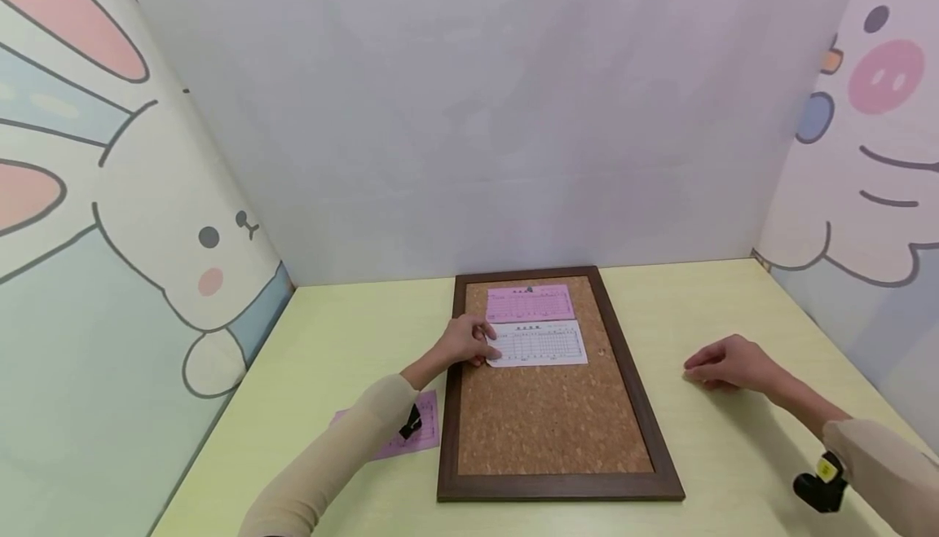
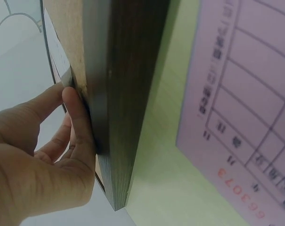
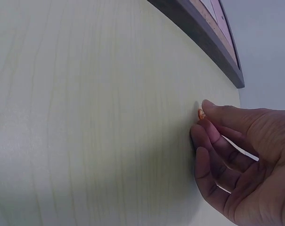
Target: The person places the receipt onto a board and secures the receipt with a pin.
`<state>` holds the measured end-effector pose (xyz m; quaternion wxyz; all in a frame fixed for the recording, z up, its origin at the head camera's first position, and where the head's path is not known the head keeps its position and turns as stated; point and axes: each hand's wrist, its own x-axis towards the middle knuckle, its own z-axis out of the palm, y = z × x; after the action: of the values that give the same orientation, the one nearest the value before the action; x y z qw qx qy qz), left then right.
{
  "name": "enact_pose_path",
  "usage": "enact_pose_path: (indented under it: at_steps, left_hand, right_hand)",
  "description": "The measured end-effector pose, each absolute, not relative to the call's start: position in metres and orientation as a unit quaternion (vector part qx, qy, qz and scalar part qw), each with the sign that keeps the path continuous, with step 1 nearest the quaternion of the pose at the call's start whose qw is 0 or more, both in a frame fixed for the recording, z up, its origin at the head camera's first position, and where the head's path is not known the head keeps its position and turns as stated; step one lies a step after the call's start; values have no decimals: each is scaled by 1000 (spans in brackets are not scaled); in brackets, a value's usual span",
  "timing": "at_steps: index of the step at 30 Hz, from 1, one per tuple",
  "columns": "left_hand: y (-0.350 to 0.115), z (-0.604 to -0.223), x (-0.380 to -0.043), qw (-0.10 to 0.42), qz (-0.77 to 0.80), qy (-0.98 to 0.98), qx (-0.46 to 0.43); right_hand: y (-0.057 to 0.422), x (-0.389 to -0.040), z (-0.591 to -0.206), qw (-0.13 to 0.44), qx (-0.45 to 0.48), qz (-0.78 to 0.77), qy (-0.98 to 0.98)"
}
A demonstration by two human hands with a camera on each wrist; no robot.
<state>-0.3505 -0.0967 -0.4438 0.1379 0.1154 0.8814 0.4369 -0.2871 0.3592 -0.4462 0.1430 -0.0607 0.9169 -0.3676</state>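
Observation:
A framed corkboard [image 1: 553, 423] lies on the table, with a pink printed slip [image 1: 528, 305] at its top, held by a small dark pin [image 1: 530, 289]. Just below that slip is a white printed form [image 1: 539, 345] on the cork. My left hand [image 1: 465, 339] pinches the form's left edge between thumb and fingers, seen also at the paper's corner [image 2: 62, 66] in the left wrist view. To the right of the board, my right hand [image 1: 734, 364] is low over the table, pinching a small orange push pin [image 3: 201, 114] between thumb and index fingertip.
Another pink slip [image 1: 421, 431] lies on the table left of the board, partly under my left forearm. The board's dark wooden frame [image 1: 561, 488] stands raised around the cork. Cartoon-printed side panels [image 1: 213, 292] and a pale back wall [image 1: 477, 154] enclose the table.

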Motion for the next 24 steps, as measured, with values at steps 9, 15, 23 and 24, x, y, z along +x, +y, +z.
enact_pose_path:
  at_steps: [9,15,23,24]
  left_hand:
    - [-97,-443,-350,141,441,879,114]
    - [-96,-445,-350,140,443,878,118]
    - [-98,-444,-348,141,444,877,115]
    - [-99,-444,-347,141,444,877,116]
  right_hand:
    - [355,-285,-444,132,-55,-351,925]
    - [354,-285,-445,122,-56,-341,930]
    - [351,-285,-445,114,-58,-322,938]
    - [350,-285,-445,114,-59,-321,938]
